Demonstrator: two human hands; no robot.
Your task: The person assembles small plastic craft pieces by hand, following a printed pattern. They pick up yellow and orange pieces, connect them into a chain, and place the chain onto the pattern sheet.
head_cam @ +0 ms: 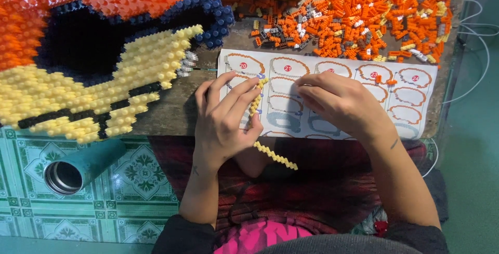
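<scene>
Head view: left hand [223, 121] pinches a yellow brick strip [273, 152] — right hand [340, 103] rests curled on the instruction sheet [416, 103].

A dark wooden table [171, 109] carries a large orange, yellow and navy brick model [88, 51], loose orange bricks [364, 15] and a white instruction sheet [410, 113].

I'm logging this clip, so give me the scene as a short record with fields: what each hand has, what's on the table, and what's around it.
Left hand: pinches a curved strip of yellow bricks, which runs down past the table edge
Right hand: rests palm down on the instruction sheet; whether it holds a piece is hidden
Table: dark wood, sheet at its front edge
Loose bricks: mostly orange pile at the far side
Large model: orange, yellow, dark blue and black, on the left
Floor: green patterned tiles with a teal cylinder lying on its side
</scene>
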